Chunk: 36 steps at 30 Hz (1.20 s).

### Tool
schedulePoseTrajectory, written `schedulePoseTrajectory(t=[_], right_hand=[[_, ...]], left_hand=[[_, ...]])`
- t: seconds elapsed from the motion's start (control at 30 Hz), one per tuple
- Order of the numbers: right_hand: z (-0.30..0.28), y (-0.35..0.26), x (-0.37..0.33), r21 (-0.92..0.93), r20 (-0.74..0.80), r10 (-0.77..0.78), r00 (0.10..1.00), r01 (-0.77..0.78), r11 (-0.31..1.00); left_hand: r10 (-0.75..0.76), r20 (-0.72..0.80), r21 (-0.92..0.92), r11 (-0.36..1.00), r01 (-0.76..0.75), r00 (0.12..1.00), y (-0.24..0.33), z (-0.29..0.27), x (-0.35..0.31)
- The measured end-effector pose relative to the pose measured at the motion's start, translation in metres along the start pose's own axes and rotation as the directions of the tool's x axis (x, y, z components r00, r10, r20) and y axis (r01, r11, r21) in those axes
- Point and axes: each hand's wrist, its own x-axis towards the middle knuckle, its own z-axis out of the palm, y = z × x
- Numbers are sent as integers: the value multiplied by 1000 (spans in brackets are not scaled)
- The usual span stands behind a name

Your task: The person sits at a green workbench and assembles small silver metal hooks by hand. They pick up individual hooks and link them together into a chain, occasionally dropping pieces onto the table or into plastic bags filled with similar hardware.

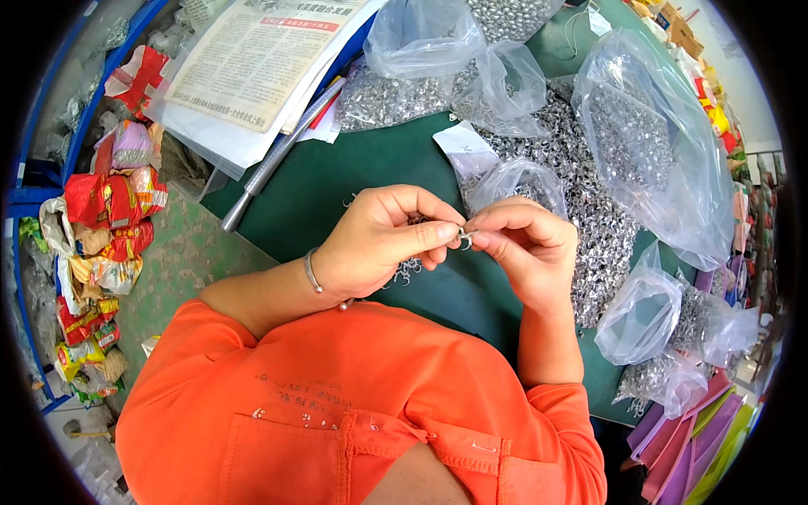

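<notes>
Above the dark green tabletop, my two hands meet fingertip to fingertip. Between them is a small silvery curved metal piece, ring-like in shape but too small to make out fully. My left hand pinches it between thumb and fingers. From the other side, the thumb and forefinger of my right hand close on the same piece. A few loose metal pieces lie on the table below my left hand, partly hidden by it. A large heap of similar shiny pieces spreads just right of my right hand.
Clear plastic bags of metal pieces stand at the back and right. A tapered metal rod lies beside a newspaper on papers at the back left. Coloured packages fill the left side; purple and pink strips hang lower right.
</notes>
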Motion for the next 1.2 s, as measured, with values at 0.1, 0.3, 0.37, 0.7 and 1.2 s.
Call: schedulePoseTrajectory(t=[0.1,0.3,0.37,0.7,1.2], right_hand=[[0,1,1,-44,4,-42,999,42,998],[-2,4,2,-82,-6,-57,998,56,995],[0,2,1,20,-60,-23,998,24,1000],[-6,-2,7,-381,120,-241,963,269,885],[1,5,0,-117,13,-74,997,75,990]], left_hand=[[-11,-25,17,1000,12,1000,1,1,0],[11,-32,71,997,-9,999,0,4,1],[48,-35,84,995,-45,998,0,3,1],[168,-11,114,980,-165,986,-5,3,3],[210,6,78,975,-210,978,-6,-1,3]])
